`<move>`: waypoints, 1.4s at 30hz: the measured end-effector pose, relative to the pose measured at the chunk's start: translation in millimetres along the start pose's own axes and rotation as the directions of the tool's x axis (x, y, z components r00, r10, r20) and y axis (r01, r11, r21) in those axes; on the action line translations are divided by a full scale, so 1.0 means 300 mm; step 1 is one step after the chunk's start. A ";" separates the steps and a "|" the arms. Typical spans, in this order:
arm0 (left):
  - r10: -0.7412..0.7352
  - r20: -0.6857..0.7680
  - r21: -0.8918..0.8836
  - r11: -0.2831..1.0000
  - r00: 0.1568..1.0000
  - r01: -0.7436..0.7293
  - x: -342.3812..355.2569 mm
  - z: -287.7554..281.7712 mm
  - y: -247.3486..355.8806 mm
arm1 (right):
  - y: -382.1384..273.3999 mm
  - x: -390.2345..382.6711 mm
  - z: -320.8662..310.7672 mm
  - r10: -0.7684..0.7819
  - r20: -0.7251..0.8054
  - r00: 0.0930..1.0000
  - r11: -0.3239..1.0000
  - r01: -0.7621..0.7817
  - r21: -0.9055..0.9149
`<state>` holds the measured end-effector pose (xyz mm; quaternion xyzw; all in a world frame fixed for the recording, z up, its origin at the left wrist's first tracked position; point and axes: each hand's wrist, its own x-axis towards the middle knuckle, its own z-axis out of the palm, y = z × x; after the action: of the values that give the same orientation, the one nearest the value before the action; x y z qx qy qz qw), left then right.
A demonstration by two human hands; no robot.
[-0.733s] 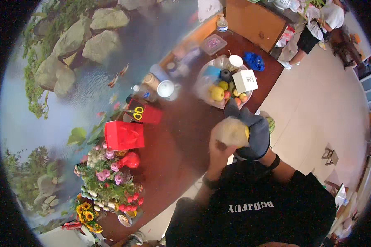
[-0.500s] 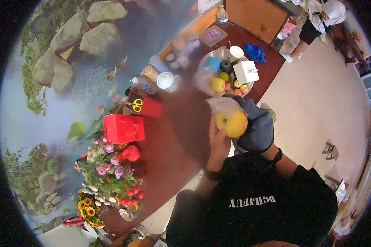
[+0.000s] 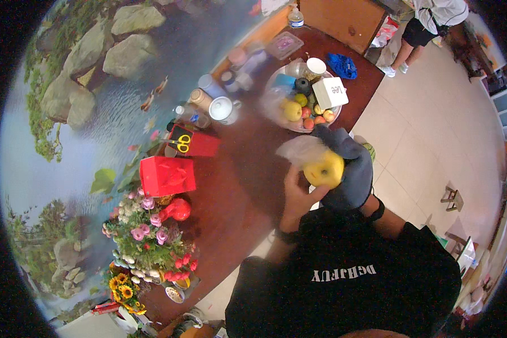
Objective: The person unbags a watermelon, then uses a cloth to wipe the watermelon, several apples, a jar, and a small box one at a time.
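My left hand (image 3: 297, 194) has its thumb and fingers around a big round yellow fruit (image 3: 324, 169), an apple or a pear, with a dark hollow facing up. A thin whitish, see-through wrap (image 3: 301, 149) hangs at the fruit's far left side, above the left fingers. A dark grey cloth (image 3: 352, 169) lies against the fruit's right side. It covers my right hand, so those fingers are hidden; only the wrist with a black band (image 3: 376, 208) comes out below it. Both hands are over the near right edge of the table.
A fruit bowl (image 3: 337, 119) with a white box (image 3: 330, 93) and a blue crumpled bag (image 3: 342, 66) stand beyond my hands on the brown table (image 3: 231, 203). Cups, yellow scissors (image 3: 181, 143), a red box (image 3: 168, 176) and flowers (image 3: 152, 231) line the left. Another person (image 3: 422, 36) stands far right.
The fruit has shifted slightly right and turned, while the wrap sticks out further left of it. The grey cloth has spread out along the fruit's right side, and my left fingers have changed position.
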<state>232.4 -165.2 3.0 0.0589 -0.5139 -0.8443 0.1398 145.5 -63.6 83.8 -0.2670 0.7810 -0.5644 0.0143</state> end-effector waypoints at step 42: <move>0.348 0.070 0.712 0.639 0.935 -0.291 0.040 -0.008 0.007 | 0.430 -0.197 -0.045 0.150 0.162 0.975 0.959 -0.183 0.217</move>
<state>222.0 -171.7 4.3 0.0476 -0.7965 -0.5380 0.2718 140.0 2.4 -42.6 -0.2366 0.7270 -0.6271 0.1490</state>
